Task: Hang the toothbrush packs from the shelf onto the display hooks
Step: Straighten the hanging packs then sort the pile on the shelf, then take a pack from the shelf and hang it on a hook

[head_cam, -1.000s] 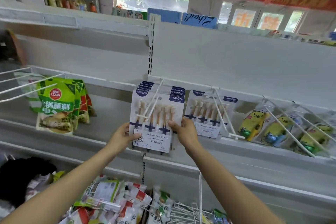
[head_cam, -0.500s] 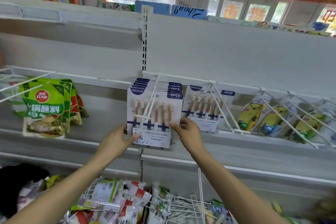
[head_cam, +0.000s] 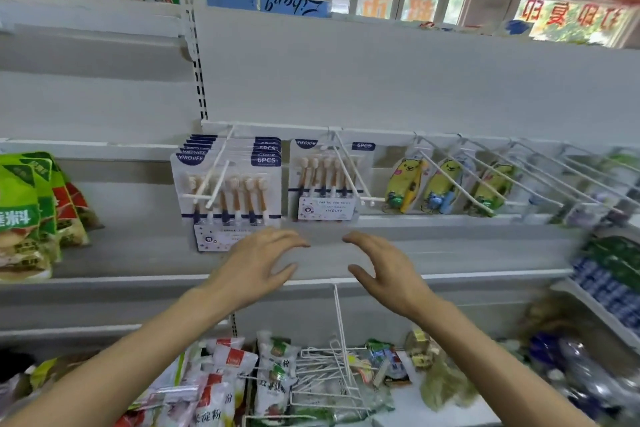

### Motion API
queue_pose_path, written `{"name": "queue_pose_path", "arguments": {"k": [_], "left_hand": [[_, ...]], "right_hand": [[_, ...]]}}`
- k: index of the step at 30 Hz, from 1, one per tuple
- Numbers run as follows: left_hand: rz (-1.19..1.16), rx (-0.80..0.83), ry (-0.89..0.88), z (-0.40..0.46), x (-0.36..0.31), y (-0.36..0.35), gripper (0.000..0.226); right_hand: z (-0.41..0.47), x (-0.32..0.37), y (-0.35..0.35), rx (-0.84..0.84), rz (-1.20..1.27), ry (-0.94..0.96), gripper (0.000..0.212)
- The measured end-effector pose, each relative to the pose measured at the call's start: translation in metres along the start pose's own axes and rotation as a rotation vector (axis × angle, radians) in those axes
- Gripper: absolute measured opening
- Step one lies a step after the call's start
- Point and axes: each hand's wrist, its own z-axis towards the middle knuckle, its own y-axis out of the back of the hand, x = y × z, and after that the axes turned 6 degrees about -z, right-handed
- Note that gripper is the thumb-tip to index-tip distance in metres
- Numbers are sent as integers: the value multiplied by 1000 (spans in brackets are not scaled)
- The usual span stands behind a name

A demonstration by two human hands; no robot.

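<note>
A white shop shelf (head_cam: pixel 381 80) fills the frame, with a rail of white display hooks (head_cam: pixel 216 166) across the middle. On the hook left of centre hangs a stack of about six toothbrush packs (head_cam: pixel 227 192), with a single pack (head_cam: pixel 325 180) on the next hook and three yellow bear packs (head_cam: pixel 446 185) further right. Below, the left hand (head_cam: pixel 258 263) and right hand (head_cam: pixel 384 267) hover with fingers spread, holding nothing, the left just below the stack.

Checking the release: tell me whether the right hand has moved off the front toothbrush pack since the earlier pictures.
Yes. The right hand has let go and come away down and rightward from the front toothbrush pack, which hangs on its display hook.
</note>
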Motion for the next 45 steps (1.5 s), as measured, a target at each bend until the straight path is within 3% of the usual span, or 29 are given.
{"name": "queue_pose_path", "arguments": {"k": [13,23,31,45], "left_hand": [[-80,31,-388,100,-158,-91,50],[-137,-14,-477,158,-330,-186,50],[-195,51,-533,211,-439,-253,53],[-219,80,-558,341,-535,-360,52]], "right_hand": [[-151,-133,93,-82,-206,-141,55],[-294,-269,169,-61,-280,-195,60],[-370,-350,211,-30,-286,-261,64],[-399,-527,239,-13,-300,-319,62]]}}
